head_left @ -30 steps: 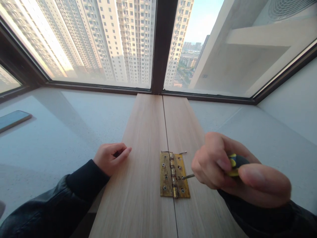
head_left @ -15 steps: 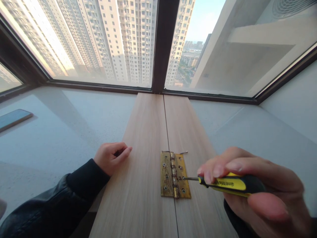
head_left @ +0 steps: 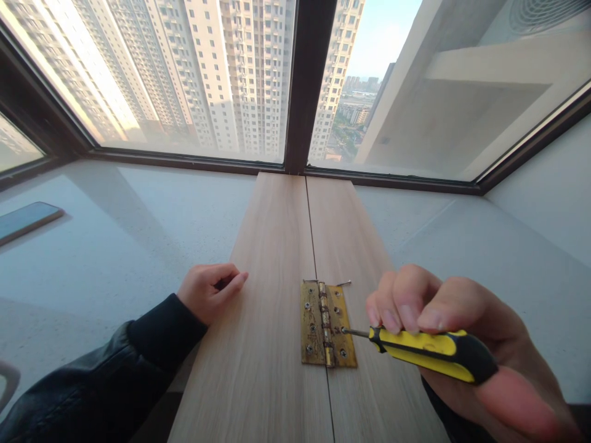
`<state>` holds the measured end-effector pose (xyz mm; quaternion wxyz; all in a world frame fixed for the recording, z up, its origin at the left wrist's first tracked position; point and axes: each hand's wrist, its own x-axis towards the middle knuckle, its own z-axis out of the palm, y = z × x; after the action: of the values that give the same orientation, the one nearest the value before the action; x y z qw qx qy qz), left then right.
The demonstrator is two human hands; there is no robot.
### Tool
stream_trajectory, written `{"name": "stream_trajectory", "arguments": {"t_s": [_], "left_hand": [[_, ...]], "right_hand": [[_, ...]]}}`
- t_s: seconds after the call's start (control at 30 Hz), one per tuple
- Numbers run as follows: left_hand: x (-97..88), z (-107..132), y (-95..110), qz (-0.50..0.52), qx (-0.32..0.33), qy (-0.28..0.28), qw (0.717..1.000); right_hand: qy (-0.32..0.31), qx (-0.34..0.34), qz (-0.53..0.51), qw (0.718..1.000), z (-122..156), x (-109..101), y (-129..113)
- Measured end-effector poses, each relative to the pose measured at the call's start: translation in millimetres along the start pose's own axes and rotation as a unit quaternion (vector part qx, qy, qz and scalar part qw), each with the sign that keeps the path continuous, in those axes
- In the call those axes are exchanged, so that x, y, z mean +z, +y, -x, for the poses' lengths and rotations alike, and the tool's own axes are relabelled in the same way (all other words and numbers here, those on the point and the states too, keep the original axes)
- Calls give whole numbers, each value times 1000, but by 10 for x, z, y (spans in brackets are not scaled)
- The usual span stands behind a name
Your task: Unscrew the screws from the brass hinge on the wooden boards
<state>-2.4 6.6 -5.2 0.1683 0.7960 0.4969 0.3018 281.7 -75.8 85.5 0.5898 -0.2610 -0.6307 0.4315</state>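
brass hinge (head_left: 325,320) lying opened flat across the seam between two pale wooden boards (head_left: 272,246). right of the hinge, the right hand (head_left: 455,326) has its fingers wrapped round a yellow-and-black screwdriver (head_left: 427,354), tip at a screw (head_left: 343,330) in the right leaf. left of the hinge, the left hand (head_left: 210,292) rests on a board, fingers folded in a loose fist. a loose screw (head_left: 344,283) lies at the hinge's far right corner; a phone (head_left: 30,220) lies well left of it.
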Motion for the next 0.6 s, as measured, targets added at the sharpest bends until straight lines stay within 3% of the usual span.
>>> {"name": "stream_trajectory", "arguments": {"t_s": [0.07, 0.2, 0.27, 0.43, 0.6], "left_hand": [[3, -1, -3, -3, 0, 2, 1000], [7, 5, -13, -4, 4, 5, 1000], [8, 7, -17, -5, 8, 6, 1000], [10, 3, -12, -3, 9, 9, 1000], [8, 0, -7, -1, 2, 10, 1000]], "right_hand": [[11, -10, 24, 1000, -14, 7, 7], [-79, 28, -178, 980, -83, 75, 72], [-87, 74, -230, 967, -101, 107, 76], [-67, 106, -199, 972, -66, 53, 21], [-32, -6, -69, 997, -65, -93, 71]]}}
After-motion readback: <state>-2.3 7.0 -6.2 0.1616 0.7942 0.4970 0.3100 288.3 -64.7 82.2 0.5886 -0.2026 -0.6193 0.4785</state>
